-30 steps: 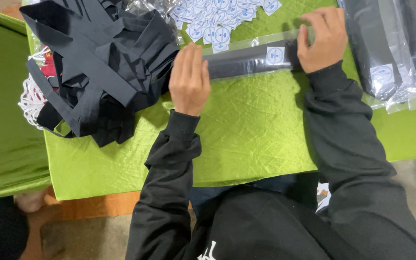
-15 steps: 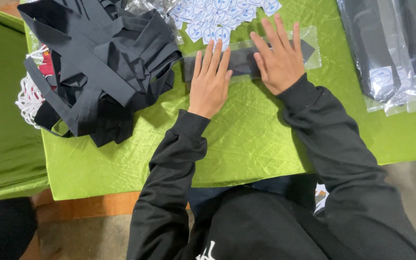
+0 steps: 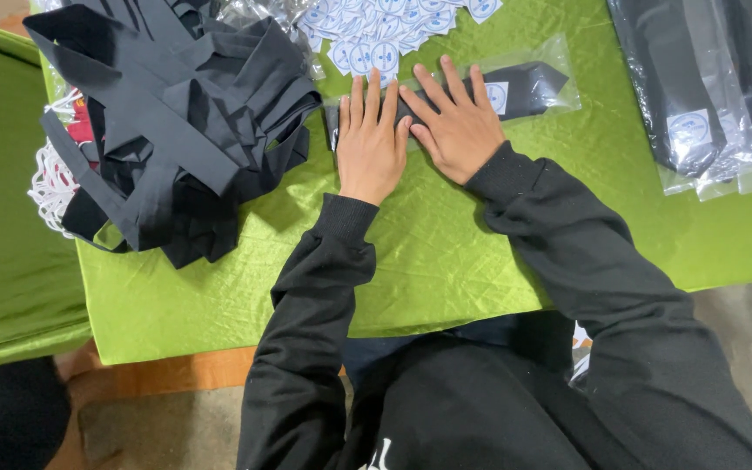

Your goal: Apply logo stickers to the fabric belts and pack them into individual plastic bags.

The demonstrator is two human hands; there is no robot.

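Observation:
A long clear plastic bag with a folded black cloth strip (image 3: 522, 90) lies flat on the green tablecloth (image 3: 446, 261). It carries a round white-and-blue sticker. My left hand (image 3: 371, 139) presses flat on the bag's left part, fingers spread. Beside it my right hand (image 3: 454, 124) lies flat on the bag's middle, fingers apart, almost touching the left hand. Neither hand grips anything.
A heap of loose black cloth strips (image 3: 176, 122) fills the table's left side, with white cords (image 3: 50, 178) at its edge. Several round white-and-blue stickers (image 3: 385, 35) lie beyond the hands. Packed bags of black cloth (image 3: 698, 96) sit at the right. A second green table (image 3: 2, 218) stands left.
My hands have come together toward the bag's left part and flattened on it. A second ago the right hand was at the bag's right end and the left at its left end.

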